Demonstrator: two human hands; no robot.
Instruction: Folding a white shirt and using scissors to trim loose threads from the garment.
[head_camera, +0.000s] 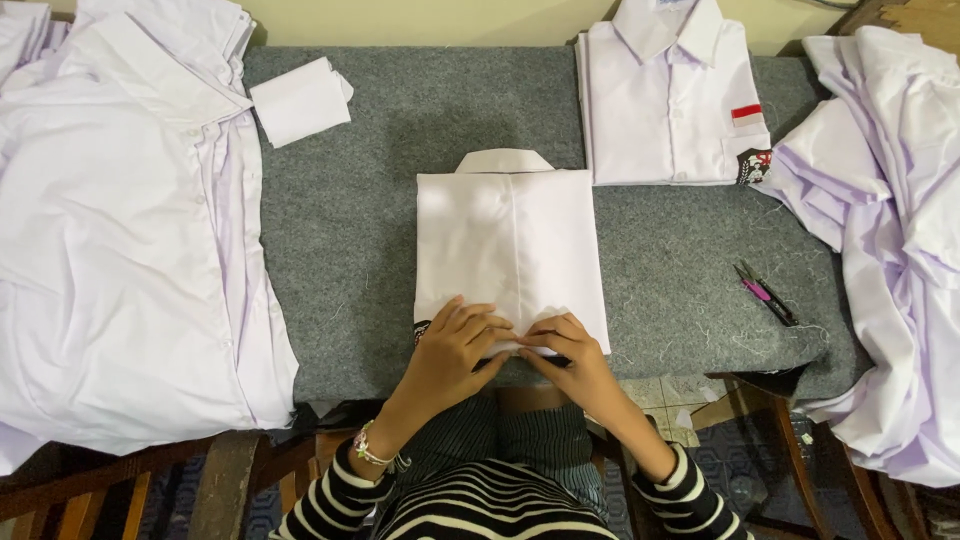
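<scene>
Nearest the camera, striped black-and-white sleeves lead up to a table covered in grey felt (380, 250), its front edge just above the person's lap. Below that edge show wooden chair or table legs and a patch of tiled floor; a pale wall runs along the far side.

The left hand (455, 345) and right hand (570, 355) lie side by side, fingertips almost meeting, both pressed down on the near hem of the folded shirt (510, 240). The fingers are curled and pinch the cloth at the bottom edge; the left wrist wears a beaded bracelet (372, 452). The shirt lies face down in the middle of the felt, reaching away from the hands, with its collar at the far end.

Counted: one white shirt under the hands; one finished folded shirt with a red-and-white chest patch (670, 95) farther back and to the right; one small folded white piece (300, 100) at the far left. One pair of thread snips with a pink handle (765, 295) lies to the right, well apart from the hands. Two heaps of unfolded white shirts flank the table, one left (120, 230) and one right (890, 220).
</scene>
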